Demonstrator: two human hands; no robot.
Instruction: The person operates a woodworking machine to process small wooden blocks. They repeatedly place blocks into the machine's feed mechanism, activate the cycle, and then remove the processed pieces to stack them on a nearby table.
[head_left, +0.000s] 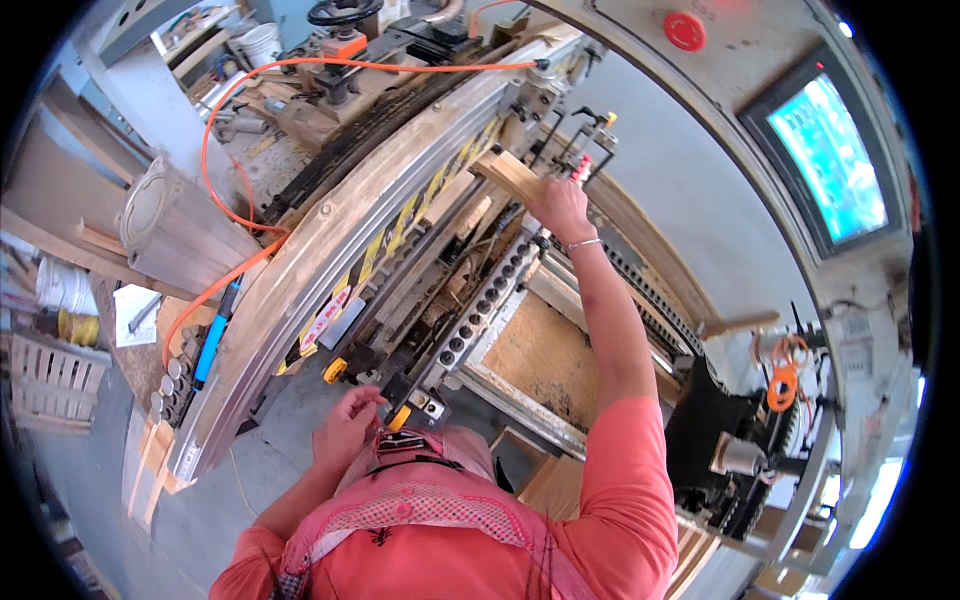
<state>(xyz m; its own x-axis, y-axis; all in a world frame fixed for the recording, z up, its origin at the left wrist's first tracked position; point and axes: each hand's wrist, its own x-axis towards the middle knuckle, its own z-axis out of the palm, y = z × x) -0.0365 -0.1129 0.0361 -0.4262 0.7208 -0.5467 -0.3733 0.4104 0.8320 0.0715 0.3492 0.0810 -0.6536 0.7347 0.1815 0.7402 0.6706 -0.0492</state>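
Observation:
Out ahead, my right hand (560, 210) is closed around the end of a pale wooden piece (508, 174), held above the machine bed. A bracelet circles that wrist. Close to my waist is my left hand (347, 430), its fingers loosely bent and apart, with nothing visible in them. A yellow knob (335, 371) and a yellow-tipped lever (400, 417) are near its fingertips. Between my arms runs a metal rail with a row of black round holes (480, 307). Beside that rail, sawdust covers a framed panel (545, 350).
A curved machine beam (330, 210) with yellow-black striping crosses on the left. An orange hose (205, 150) loops over it. At upper right are a red push button (685, 31) and a lit screen (828, 155). A motor unit (740, 456) stands to my right.

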